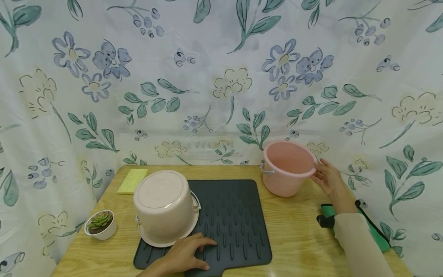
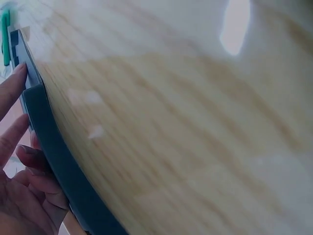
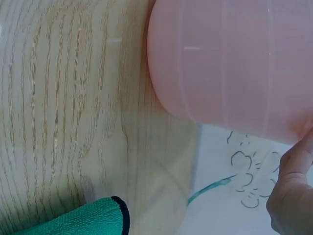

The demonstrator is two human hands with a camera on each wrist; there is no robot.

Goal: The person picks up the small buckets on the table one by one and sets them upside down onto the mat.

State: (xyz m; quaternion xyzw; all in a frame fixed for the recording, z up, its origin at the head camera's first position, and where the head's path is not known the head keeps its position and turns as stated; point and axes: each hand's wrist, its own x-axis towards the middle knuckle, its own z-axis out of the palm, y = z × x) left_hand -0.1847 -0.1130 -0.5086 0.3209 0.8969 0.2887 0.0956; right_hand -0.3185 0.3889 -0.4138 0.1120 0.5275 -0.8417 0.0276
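Observation:
On the back right of the table stands a pink bucket (image 1: pixel 282 184) with its mouth up and a pale handle at its left side. My right hand (image 1: pixel 327 177) is at the right of its rim, fingertips against the outside, fingers relaxed; in the right wrist view a finger meets the pink wall (image 3: pixel 220 63). My left hand (image 1: pixel 185 252) rests at the front edge of a dark ribbed drying mat (image 1: pixel 238 215), thumb and forefinger spread. Just behind it, a cream bucket (image 1: pixel 162 207) sits upside down over the mat's left part, its handle hanging at the right.
A small potted succulent (image 1: pixel 101 227) stands at the left of the wooden table (image 1: pixel 290 234). Behind the cream bucket lies a yellow cloth (image 1: pixel 132 181). A green cloth with black edging (image 1: pixel 375 234) lies under my right forearm. A flowered curtain (image 1: pixel 207 77) closes off the back.

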